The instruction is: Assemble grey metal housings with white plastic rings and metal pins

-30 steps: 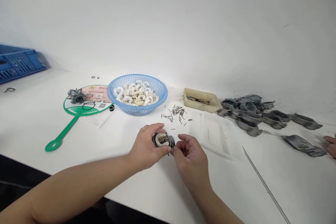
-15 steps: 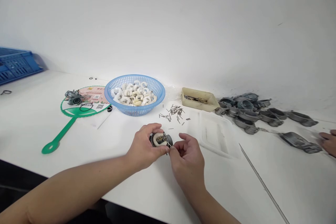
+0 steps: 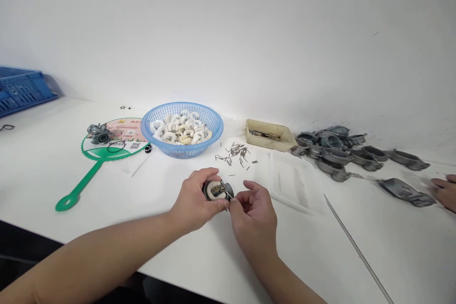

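Note:
A grey metal carburetor body [image 3: 229, 187] is gripped between the thumb and fingers of my left hand [image 3: 195, 202], tilted so its inside faces me. Within it sits a white horseshoe-shaped float [image 3: 213, 193], with small brass-coloured parts in its opening. At the body's right edge, my right hand [image 3: 254, 213] pinches a thin metal pin [image 3: 228, 194] between thumb and forefinger; its far end reaches into the body, and the rest is hidden by my fingertips. Loose metal pins [image 3: 238, 150] lie scattered on the table just beyond my hands.
Behind stands a blue basket [image 3: 182, 152] of white floats. To its right are a cream tray [image 3: 269, 141], a translucent lid [image 3: 292, 183] and grey carburetor bodies [image 3: 335, 156]. A green-handled fan [image 3: 81, 183] lies left, a long rod [image 3: 356, 247] right. Another person's hand [image 3: 445, 192] shows at far right.
Both hands keep nearly the same place and grip, with the carburetor body turned very slightly. The whole view has shifted a little.

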The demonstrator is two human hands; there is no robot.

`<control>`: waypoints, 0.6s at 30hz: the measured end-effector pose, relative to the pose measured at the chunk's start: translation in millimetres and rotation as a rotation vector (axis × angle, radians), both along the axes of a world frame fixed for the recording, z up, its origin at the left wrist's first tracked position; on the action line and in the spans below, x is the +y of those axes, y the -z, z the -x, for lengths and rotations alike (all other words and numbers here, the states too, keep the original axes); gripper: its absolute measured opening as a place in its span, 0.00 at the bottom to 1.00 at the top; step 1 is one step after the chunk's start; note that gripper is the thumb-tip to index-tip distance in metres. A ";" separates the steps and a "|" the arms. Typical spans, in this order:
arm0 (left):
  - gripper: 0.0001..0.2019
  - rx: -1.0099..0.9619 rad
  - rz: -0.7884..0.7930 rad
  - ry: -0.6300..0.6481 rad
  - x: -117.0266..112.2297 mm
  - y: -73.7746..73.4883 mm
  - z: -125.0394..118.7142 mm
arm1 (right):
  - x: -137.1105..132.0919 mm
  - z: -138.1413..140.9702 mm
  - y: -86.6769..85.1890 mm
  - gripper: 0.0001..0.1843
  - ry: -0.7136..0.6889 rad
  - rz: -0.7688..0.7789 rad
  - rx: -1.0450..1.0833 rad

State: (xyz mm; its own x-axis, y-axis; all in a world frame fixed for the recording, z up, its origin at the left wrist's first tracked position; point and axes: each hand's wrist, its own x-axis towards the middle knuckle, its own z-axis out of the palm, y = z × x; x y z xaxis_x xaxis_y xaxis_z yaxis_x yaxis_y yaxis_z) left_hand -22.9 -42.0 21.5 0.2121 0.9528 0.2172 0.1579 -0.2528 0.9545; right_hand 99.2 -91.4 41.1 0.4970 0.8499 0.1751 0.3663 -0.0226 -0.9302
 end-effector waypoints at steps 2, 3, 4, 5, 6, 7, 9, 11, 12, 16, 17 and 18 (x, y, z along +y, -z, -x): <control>0.31 -0.012 0.016 0.009 0.7 0.6 0.1 | -0.2 0.2 -0.1 0.20 0.004 -0.001 0.002; 0.31 -0.027 0.025 0.014 1.1 1.4 -0.1 | -0.3 0.5 -0.1 0.20 0.008 -0.007 0.000; 0.32 -0.045 0.033 0.022 1.5 2.4 -0.3 | -0.4 0.9 -0.2 0.20 0.012 -0.016 -0.004; 0.33 -0.067 0.042 0.032 2.0 3.3 -0.6 | -0.5 1.3 -0.2 0.20 0.016 -0.025 -0.009; 0.33 -0.087 0.052 0.044 2.4 4.0 -0.9 | -0.6 1.6 -0.2 0.19 0.019 -0.031 -0.013; 0.34 -0.106 0.063 0.056 2.8 4.5 -1.1 | -0.6 1.9 -0.2 0.19 0.022 -0.035 -0.017; 0.34 -0.135 0.079 0.077 3.4 4.8 -1.1 | -0.6 2.2 0.1 0.19 0.023 -0.039 -0.017; 0.34 -0.144 0.085 0.096 4.2 4.8 -0.7 | -0.4 2.0 0.7 0.20 0.025 -0.041 -0.014; 0.34 -0.144 0.083 0.105 4.6 4.9 -0.3 | -0.3 1.8 0.9 0.20 0.024 -0.042 -0.012; 0.35 -0.123 0.058 0.110 6.2 6.4 0.9 | 0.4 1.5 1.5 0.20 0.021 -0.035 -0.012; 0.35 -0.116 0.050 0.107 6.5 6.7 1.1 | 0.7 1.6 1.4 0.20 0.024 -0.034 -0.013; 0.35 -0.108 0.044 0.106 6.7 6.8 1.1 | 0.9 1.9 1.1 0.20 0.029 -0.035 -0.012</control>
State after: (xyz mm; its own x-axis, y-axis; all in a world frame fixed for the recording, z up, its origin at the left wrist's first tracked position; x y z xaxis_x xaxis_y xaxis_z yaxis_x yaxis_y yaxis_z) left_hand -24.0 -35.4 14.7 0.2892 0.9356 0.2027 0.0281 -0.2200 0.9751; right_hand 97.4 -90.5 40.0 0.5192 0.8282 0.2109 0.3776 -0.0008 -0.9260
